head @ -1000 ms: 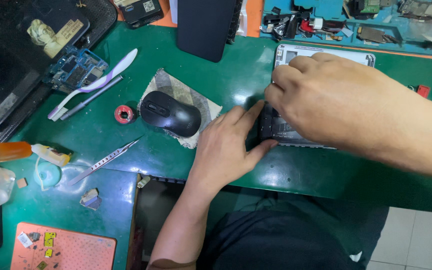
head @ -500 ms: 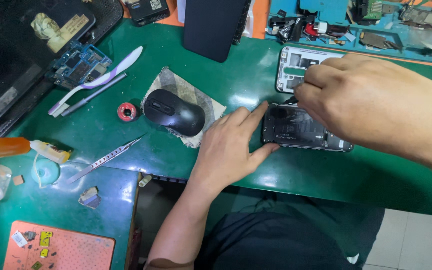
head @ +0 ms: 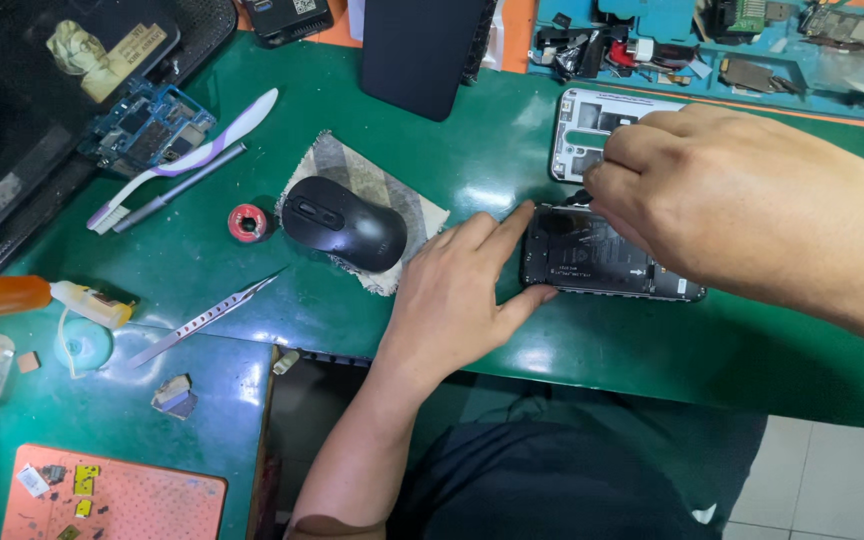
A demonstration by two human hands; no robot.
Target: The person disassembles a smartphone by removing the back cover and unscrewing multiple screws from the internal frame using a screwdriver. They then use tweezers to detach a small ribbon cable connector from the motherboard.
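A black opened phone [head: 592, 260] lies flat on the green table [head: 512, 160], its insides facing up. My left hand [head: 457, 300] holds its left end between thumb and forefinger. My right hand [head: 732, 190] hovers over the phone's top edge with fingers pinched together at a spot near the upper left corner; whether they hold a small tool or part I cannot tell. A white phone frame [head: 592, 125] lies just behind, partly hidden by my right hand.
A black mouse [head: 344, 222] sits on a checked cloth [head: 392, 195]. Left of it are a red tape roll [head: 247, 222], tweezers [head: 207, 318], a toothbrush [head: 192, 155], a circuit board [head: 147, 120] and an orange-capped bottle [head: 22, 297]. A dark tablet [head: 422, 50] and a blue parts tray [head: 742, 40] lie behind.
My right hand has drawn back to the right, uncovering the phone and the white frame. My left hand stays on the phone's left end.
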